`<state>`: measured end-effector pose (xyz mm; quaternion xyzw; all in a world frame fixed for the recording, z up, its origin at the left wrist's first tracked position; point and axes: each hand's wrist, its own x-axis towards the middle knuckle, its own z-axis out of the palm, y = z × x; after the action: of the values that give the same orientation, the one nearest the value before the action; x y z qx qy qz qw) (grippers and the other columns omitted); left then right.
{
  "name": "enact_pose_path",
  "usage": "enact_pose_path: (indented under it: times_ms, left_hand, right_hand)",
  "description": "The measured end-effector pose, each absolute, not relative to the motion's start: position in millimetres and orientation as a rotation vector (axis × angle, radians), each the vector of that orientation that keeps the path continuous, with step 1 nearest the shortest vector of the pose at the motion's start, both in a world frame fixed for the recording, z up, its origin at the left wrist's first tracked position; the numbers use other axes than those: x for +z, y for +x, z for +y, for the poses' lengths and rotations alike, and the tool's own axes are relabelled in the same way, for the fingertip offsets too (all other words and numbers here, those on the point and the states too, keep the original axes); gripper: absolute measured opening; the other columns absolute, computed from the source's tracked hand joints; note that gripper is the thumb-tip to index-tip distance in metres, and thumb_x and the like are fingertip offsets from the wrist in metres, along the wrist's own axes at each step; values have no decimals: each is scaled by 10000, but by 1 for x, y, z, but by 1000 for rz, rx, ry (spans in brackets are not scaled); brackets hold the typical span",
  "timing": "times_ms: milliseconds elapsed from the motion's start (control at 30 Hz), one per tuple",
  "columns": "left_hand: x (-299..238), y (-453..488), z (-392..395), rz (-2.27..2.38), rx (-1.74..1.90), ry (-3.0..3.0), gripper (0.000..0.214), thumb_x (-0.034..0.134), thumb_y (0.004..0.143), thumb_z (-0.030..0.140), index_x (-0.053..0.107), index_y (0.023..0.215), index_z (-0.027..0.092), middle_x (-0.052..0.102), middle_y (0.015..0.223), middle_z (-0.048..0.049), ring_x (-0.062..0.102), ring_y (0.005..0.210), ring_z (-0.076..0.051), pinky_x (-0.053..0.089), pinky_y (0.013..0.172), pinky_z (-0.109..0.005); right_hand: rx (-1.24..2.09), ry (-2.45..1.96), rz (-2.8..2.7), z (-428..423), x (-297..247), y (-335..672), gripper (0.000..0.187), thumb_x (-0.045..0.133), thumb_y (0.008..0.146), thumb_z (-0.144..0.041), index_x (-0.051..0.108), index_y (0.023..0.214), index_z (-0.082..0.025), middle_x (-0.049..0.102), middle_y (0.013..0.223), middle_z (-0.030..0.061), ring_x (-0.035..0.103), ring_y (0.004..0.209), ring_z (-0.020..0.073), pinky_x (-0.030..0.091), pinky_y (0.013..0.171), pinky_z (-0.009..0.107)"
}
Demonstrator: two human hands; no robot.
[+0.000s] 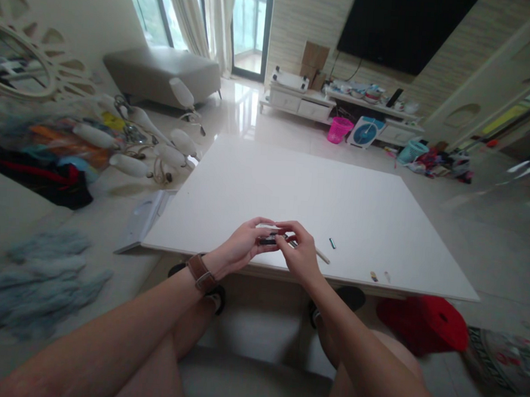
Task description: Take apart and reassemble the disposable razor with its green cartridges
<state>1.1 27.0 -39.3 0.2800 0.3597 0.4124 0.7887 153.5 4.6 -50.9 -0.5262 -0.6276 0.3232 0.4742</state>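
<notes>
Left hand (244, 245): fingers closed on a small object (267, 233); brown strap (200, 272) on the wrist.
Right hand (301, 254): fingertips pinch the same object from the other side.
Object: white and black, held between both hands just above the table (337, 191) near its front edge; its kind is unclear.
Table: thin stick (323, 258) just beside the right hand, green bit (332, 243) near it.

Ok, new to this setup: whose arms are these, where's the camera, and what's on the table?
No machine here: one camera on a person's head looks down, so the arms are the wearer's own. The left hand, brown strap at its wrist, and the right hand together pinch a small black and white object over a white table. On the table lie a thin white stick, a small green piece and two tiny bits near its front edge, too small to identify.
</notes>
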Motion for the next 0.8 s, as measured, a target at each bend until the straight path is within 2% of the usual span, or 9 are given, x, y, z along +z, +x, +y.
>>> enact_pose_path:
  times_ms: [233, 367, 500, 800]
  left_hand:
    - [-38, 2, 27, 785, 886, 613, 123, 650, 801, 97, 612, 914, 126, 706, 971, -122, 689, 921, -221, 572, 859, -402]
    - [-37, 1, 27, 820, 879, 603, 114, 665, 776, 95, 609, 868, 134, 670, 856, -68, 651, 788, -159, 564, 717, -299]
    - [-38, 1, 27, 842, 876, 600, 120, 684, 756, 130, 608, 848, 147, 630, 781, -36, 600, 696, -126, 492, 576, -216]
    - [-37, 1, 27, 880, 881, 609, 138, 666, 706, 126, 598, 820, 162, 589, 724, -13, 552, 631, -113, 439, 518, -197]
  right_hand:
    - [793, -1293, -1540, 4, -50, 152, 210, 610, 791, -152, 683, 978, -213, 715, 955, 33, 670, 899, 188, 501, 696, 289]
    - [795, -1282, -1564, 4, -50, 152, 211, 613, 799, -149, 687, 984, -219, 720, 949, 32, 676, 910, 192, 497, 692, 288]
    - [796, -1262, -1580, 3, -51, 151, 168, 634, 826, -180, 699, 975, -223, 726, 976, 34, 679, 920, 191, 491, 691, 287]
    - [788, -1224, -1604, 2, -55, 151, 189, 629, 829, -141, 687, 987, -227, 725, 1005, 25, 682, 883, 175, 488, 675, 281]
